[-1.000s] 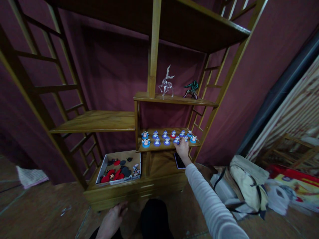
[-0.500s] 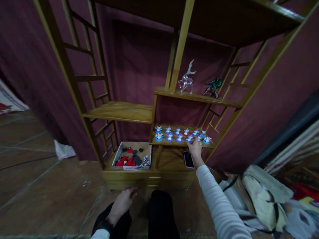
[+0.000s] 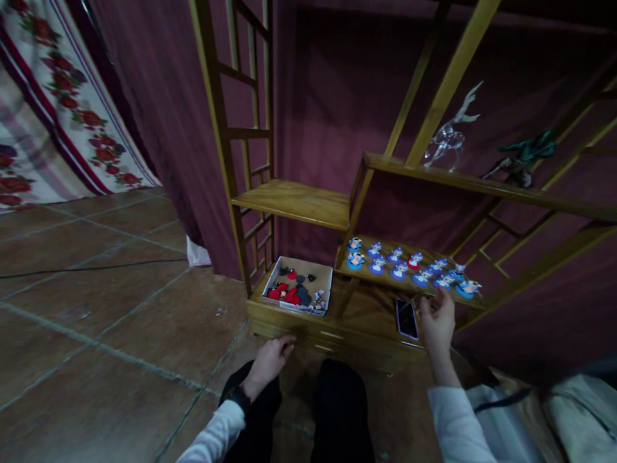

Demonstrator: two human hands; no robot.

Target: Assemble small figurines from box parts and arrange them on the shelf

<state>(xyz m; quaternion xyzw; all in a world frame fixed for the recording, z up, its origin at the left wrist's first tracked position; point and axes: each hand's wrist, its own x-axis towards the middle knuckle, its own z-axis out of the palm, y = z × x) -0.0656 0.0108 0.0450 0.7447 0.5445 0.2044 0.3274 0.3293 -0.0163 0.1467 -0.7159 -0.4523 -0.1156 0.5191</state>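
Observation:
My right hand (image 3: pixel 438 318) is just in front of the small shelf (image 3: pixel 409 283), its fingers loosely bent and apart, with nothing visible in them. Small figurines on round bases stand there in two rows; most, like this purple-based figurine (image 3: pixel 378 265), are purple, one figurine (image 3: pixel 414 260) has a red base, and a few like this one (image 3: pixel 355 260) have blue bases. Beside that hand a dark-screened phone (image 3: pixel 407 319) lies on the lower board. Over my left knee, my left hand (image 3: pixel 270 360) hangs with loosely stretched fingers, holding nothing visible.
A shallow cardboard box (image 3: pixel 330 292) holds red and dark pieces and small figurines. On the upper shelf stand a clear deer ornament (image 3: pixel 448 141) and a dark green figure (image 3: pixel 523 157). Bags (image 3: pixel 578 411) lie at lower right, and a cable (image 3: pixel 96 269) crosses the floor.
My right hand has drawn back from the front row of figurines toward me. The view has turned left, so the shelf appears further right. My left hand remains near my knee.

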